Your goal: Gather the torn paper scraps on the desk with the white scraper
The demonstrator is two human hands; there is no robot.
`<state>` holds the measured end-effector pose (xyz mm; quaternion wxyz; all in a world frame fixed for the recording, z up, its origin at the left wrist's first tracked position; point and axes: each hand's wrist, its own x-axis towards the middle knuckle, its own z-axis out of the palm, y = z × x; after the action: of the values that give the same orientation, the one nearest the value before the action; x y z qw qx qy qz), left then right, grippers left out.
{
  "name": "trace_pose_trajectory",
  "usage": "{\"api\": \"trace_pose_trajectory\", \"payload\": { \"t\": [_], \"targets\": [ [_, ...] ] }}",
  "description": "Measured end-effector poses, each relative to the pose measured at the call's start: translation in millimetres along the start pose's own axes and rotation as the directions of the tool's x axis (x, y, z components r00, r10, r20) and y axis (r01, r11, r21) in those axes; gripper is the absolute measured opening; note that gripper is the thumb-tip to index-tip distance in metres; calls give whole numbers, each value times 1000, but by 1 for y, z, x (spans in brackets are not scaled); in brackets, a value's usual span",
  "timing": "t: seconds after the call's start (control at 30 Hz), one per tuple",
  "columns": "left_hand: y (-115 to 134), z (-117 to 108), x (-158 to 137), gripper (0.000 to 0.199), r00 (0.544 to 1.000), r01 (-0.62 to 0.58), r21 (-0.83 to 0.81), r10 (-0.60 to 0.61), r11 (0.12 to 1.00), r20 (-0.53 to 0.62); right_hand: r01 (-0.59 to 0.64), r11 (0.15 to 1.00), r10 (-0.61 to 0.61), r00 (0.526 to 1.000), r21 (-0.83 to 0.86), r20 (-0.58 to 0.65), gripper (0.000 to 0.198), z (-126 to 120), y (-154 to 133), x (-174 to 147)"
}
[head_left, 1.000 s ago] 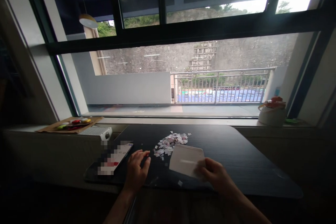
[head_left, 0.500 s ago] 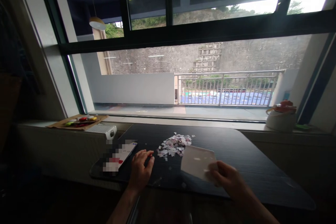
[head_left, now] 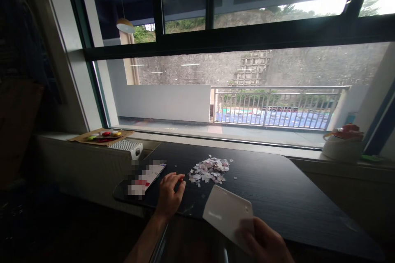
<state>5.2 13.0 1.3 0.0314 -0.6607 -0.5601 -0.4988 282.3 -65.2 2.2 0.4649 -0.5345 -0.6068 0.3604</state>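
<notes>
In the head view, my right hand [head_left: 265, 240] grips a thin white plastic scraper [head_left: 226, 213] by its right end. The scraper looks like a flat sheet with rounded corners and tilts over the table's near edge. Beyond it lies a heap of small paper scraps [head_left: 211, 169], whitish and pale pink, with a few loose pieces around it. My left hand [head_left: 170, 193] rests at the near left of the table, between the phone and the heap. Its fingers are loosely bent, the thumb stands apart, and nothing shows in it.
On the dark table [head_left: 277, 197] a phone [head_left: 151, 176], partly pixelated, lies at the left. A cardboard sheet [head_left: 77, 136] with small colourful items sits on the sill. A white container [head_left: 342, 146] stands at the right, below a large window.
My right hand has drawn the scraper away from the heap, towards me. A loose scrap now lies right of the heap. My left hand stays by the phone; the whole view has shifted slightly.
</notes>
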Motion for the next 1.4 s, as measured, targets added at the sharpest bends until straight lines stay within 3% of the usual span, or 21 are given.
{"api": "trace_pose_trajectory", "payload": {
  "t": [0.07,0.2,0.33,0.47,0.77,0.93,1.1,1.23,1.4],
  "targets": [
    [0,1,0,25,1000,6,1,-6,1000,-4,33,999,-32,998,-9,47,32,5,-5,16],
    [1,1,-1,25,1000,10,0,-10,1000,-6,55,998,-55,998,-7,14,27,4,-8,52],
    [2,0,-1,25,1000,15,-8,-15,1000,1,20,998,-27,992,60,124,24,-2,-6,68],
    [3,-1,-1,25,1000,19,-13,-19,1000,13,-78,988,42,966,133,253,27,-10,-8,65],
    [4,-2,0,26,1000,24,-9,-24,1000,19,-86,984,75,994,154,76,26,-34,1,48],
    [4,-2,-1,25,1000,18,-11,-18,1000,12,-54,999,54,998,-5,32,23,-44,7,31],
    [3,-1,0,25,1000,15,-10,-15,1000,3,-77,995,72,994,62,78,25,-28,5,24],
    [1,-1,0,25,1000,16,-8,-16,1000,0,-66,979,49,995,195,93,23,-10,-2,38],
    [1,-1,0,26,1000,16,-6,-16,1000,0,-60,993,43,984,99,172,20,-7,-3,62]
  ]
}}
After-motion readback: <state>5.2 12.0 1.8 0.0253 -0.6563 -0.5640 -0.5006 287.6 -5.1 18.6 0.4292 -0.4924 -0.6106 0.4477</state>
